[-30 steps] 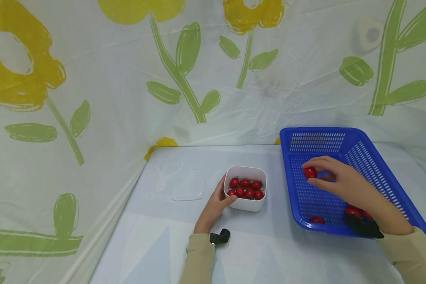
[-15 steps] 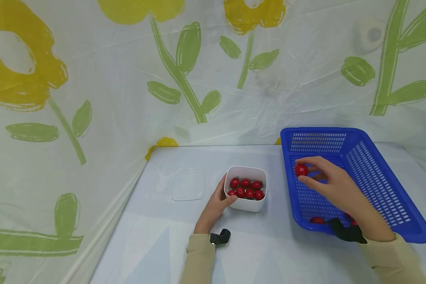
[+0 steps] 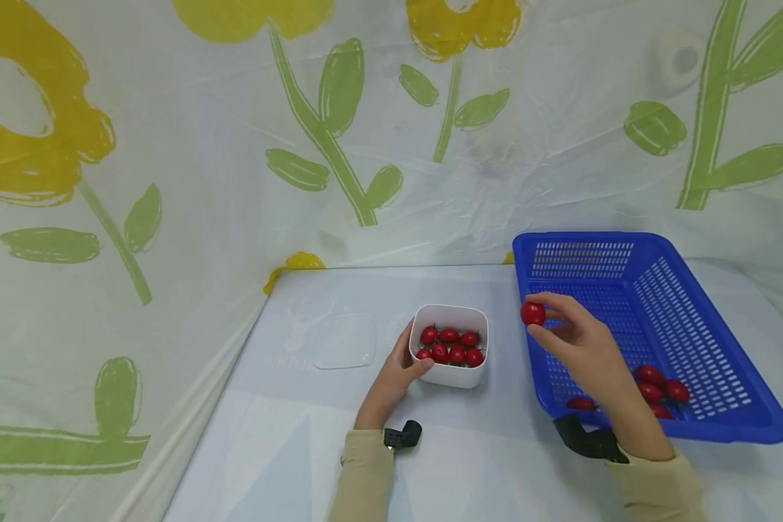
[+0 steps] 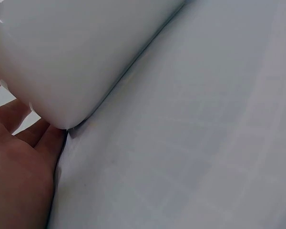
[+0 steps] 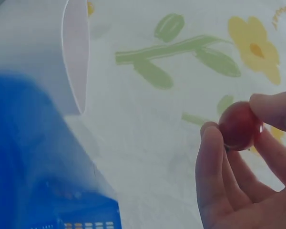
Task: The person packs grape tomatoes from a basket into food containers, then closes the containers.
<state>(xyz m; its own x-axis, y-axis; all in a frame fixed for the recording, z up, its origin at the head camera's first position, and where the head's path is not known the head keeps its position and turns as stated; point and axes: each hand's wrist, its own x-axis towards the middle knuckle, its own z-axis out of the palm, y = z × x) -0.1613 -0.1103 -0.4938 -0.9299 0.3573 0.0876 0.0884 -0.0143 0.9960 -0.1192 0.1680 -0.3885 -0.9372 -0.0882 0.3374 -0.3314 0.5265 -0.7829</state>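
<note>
My right hand point(image 3: 577, 348) pinches a red cherry tomato point(image 3: 532, 313) between thumb and fingertips, above the left rim of a blue perforated basket point(image 3: 711, 319). The right wrist view shows the same cherry tomato point(image 5: 240, 126) held clear of everything else. In the head view my left hand point(image 3: 391, 380) grips the left side of a small white box point(image 3: 453, 375), thumb over its near rim. Two rows of cherry tomatoes point(image 3: 449, 336) lie in that box. The left wrist view has the fingers point(image 4: 38, 131) against the box's wall point(image 4: 86, 52).
Several more cherry tomatoes point(image 3: 650, 392) lie in the near part of the basket. A clear square lid point(image 3: 346, 341) lies on the white table point(image 3: 287, 435) left of the box. A flower-print curtain point(image 3: 222, 145) hangs behind and to the left.
My right hand has moved left with the cherry tomato, from over the basket's inside to its left rim. My left hand and the white box have stayed in place.
</note>
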